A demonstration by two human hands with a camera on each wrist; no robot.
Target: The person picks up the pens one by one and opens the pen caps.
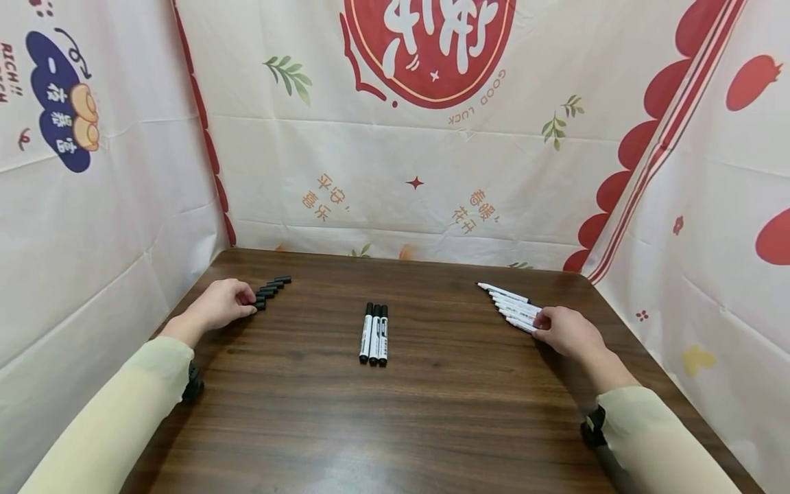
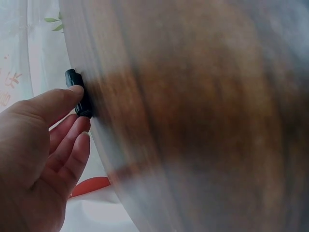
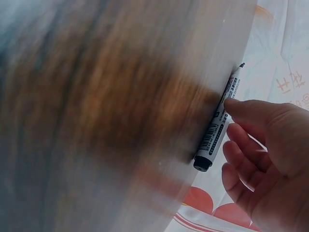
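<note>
At the table's left side, my left hand (image 1: 223, 302) has its thumb and fingers at the nearest of several black marker caps (image 1: 270, 291), laid in a slanting row. The left wrist view shows the thumb (image 2: 67, 99) pressed against that black cap (image 2: 84, 107), other fingers loosely bent beneath. On the right, my right hand (image 1: 569, 332) pinches the near white marker (image 1: 520, 324) in a fanned row of uncapped markers (image 1: 507, 296). In the right wrist view this marker (image 3: 217, 123) has a bare black tip and a black end; the fingertips behind it are partly hidden.
Three capped black-and-white markers (image 1: 374, 335) lie side by side at mid-table. The dark wooden table (image 1: 370, 425) is bordered by printed cloth at the back (image 1: 370, 158), left (image 1: 111, 219) and right (image 1: 710, 288). Each wrist wears a black device.
</note>
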